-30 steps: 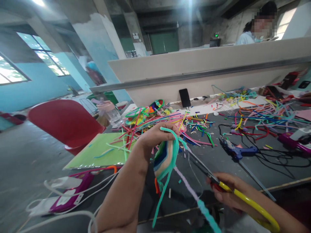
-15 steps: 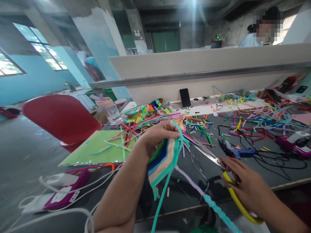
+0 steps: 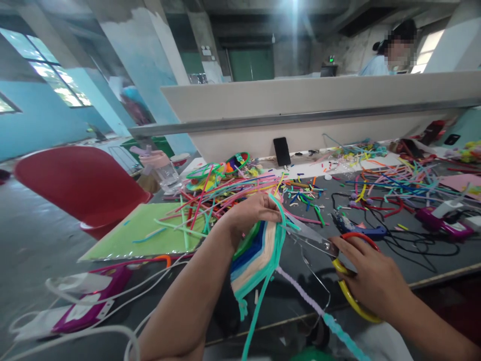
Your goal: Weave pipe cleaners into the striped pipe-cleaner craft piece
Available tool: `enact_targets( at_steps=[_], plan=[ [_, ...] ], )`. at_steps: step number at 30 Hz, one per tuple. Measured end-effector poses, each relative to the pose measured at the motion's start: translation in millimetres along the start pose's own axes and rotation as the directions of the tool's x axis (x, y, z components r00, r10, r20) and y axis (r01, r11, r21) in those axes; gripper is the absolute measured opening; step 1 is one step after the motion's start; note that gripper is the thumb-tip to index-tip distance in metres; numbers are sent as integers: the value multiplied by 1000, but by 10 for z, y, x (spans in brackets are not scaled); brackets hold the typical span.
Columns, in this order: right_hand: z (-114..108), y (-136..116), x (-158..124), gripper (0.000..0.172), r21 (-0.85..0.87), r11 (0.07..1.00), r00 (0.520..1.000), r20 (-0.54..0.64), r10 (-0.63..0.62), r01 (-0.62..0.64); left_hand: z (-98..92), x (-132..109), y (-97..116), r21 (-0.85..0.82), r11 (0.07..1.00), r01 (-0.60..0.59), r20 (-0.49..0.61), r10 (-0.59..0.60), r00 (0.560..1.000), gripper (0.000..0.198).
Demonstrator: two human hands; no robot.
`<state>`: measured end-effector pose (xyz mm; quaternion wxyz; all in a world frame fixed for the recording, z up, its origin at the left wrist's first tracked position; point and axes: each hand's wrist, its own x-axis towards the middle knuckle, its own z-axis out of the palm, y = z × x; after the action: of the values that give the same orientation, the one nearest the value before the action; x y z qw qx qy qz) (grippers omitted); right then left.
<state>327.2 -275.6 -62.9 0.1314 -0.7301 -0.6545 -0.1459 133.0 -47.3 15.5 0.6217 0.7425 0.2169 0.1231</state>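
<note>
Head: left hand (image 3: 259, 208) grip pinches the striped pipe-cleaner piece (image 3: 259, 250) above the tabletop (image 3: 276, 306); right hand (image 3: 363, 268) grip holds scissors (image 3: 329, 246), blades at the teal ends (image 3: 292, 225). Likely trimming; cutting calls for steady strands, fingers clear.

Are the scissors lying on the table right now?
No, the right grip holds the scissors, which point toward the striped piece.
</note>
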Motion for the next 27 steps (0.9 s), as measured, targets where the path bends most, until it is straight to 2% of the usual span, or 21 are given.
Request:
enact_targets(
  at_steps=[4, 8, 11, 17, 21, 27],
  plan=[
    [-6, 6, 45, 48, -16, 1000, 1000, -15, -22, 22, 61, 11, -21, -76, 997, 16, -24, -18, 1000, 8],
    [38, 10, 62, 49, 15, 1000, 999, -37, -25, 26, 79, 62, -63, -104, 994, 14, -14, -16, 1000, 14],
    [71, 33, 44, 50, 29, 1000, 999, -37, 0, 1, 56, 94, -69, -96, 995, 24, 14, -23, 1000, 19],
    [124, 184, -54, 49, -18, 997, 997, -2, 71, -71, -1, 40, 22, -103, 995, -9, -11, 8, 1000, 25],
    [136, 239, -83, 47, -24, 997, 997, -17, 69, -69, 5, 17, 33, -55, 998, -42, 15, 43, 999, 30],
    [96, 183, -31, 48, -41, 996, 997, -13, 74, -75, 47, 44, -1, 6, 995, -99, 3, 99, 995, 33]
  ],
)
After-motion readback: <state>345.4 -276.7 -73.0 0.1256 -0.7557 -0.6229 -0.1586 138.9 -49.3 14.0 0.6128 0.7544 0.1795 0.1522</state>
